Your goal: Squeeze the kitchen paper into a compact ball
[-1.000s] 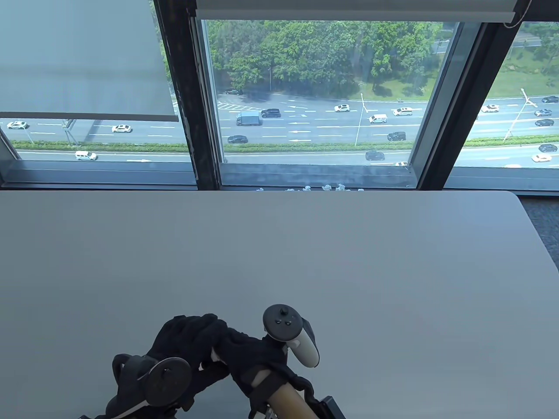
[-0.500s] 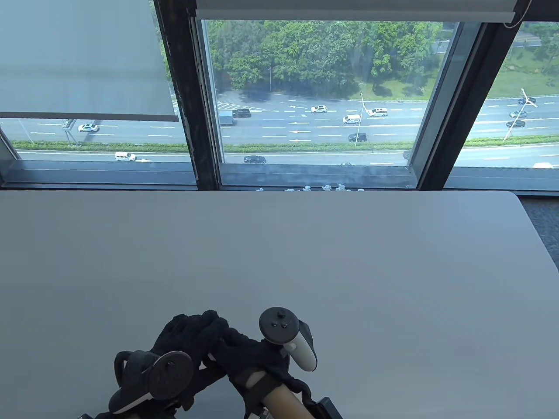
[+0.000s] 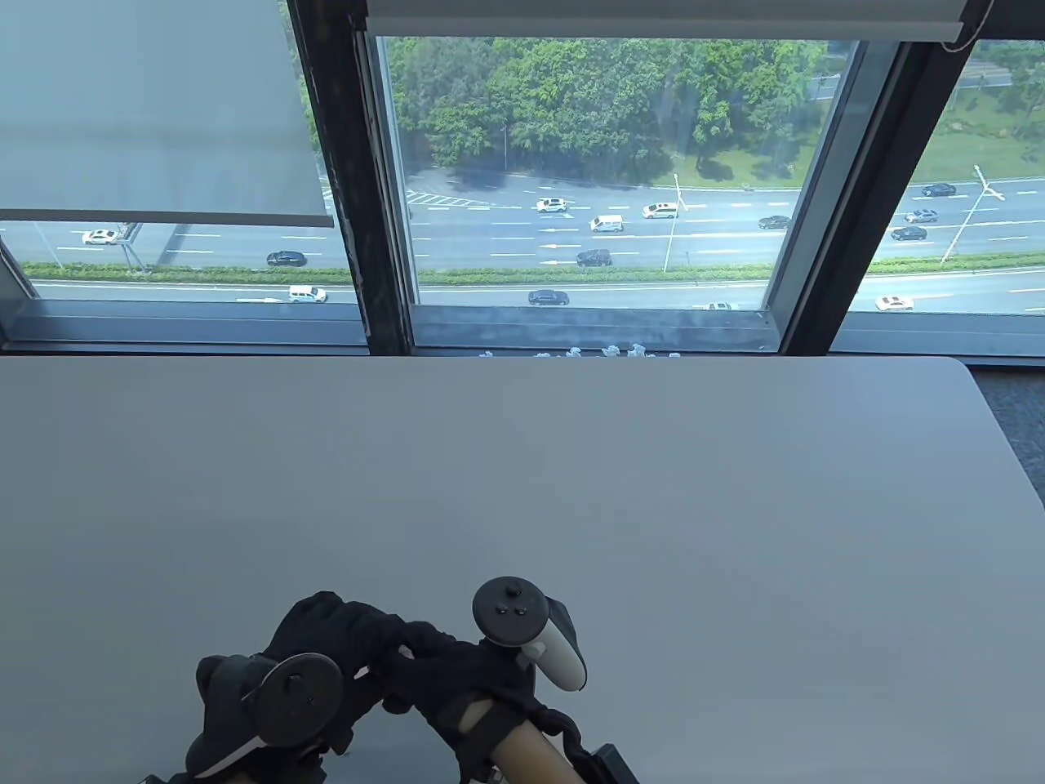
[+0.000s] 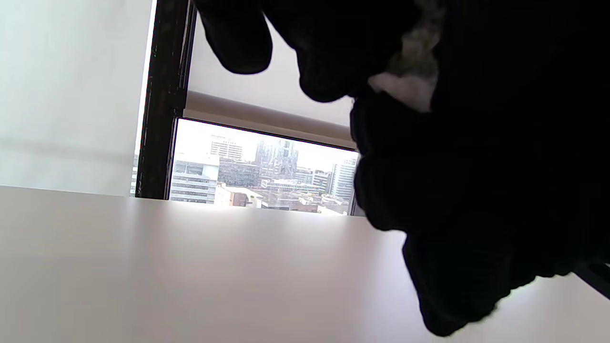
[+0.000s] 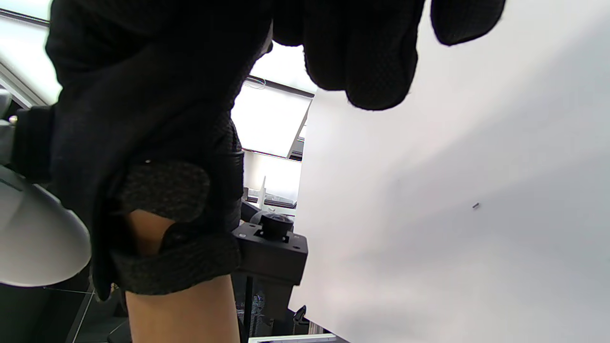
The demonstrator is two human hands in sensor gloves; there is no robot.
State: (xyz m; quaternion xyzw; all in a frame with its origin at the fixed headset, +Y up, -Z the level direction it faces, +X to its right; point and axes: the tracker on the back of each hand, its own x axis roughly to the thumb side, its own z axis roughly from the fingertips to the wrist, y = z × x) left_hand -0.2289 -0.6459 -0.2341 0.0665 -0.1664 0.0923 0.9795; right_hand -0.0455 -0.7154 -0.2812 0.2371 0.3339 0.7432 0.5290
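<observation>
Both black-gloved hands are clasped together near the table's front edge. My left hand (image 3: 326,633) and my right hand (image 3: 433,661) wrap around each other, fingers closed. The white kitchen paper (image 4: 410,78) shows only as a small crumpled patch between the gloves in the left wrist view; a sliver (image 3: 403,652) peeks out in the table view. The rest of it is hidden inside the hands. In the right wrist view only the gloves (image 5: 157,85) show, no paper.
The grey table (image 3: 571,474) stretches to the window. Several small white paper balls (image 3: 604,352) lie along the sill behind the far edge. Trackers sit on the left hand (image 3: 294,698) and the right hand (image 3: 526,633).
The clasped hands have shifted slightly left and toward the front edge, still pressed together around the paper. Less white shows between them.
</observation>
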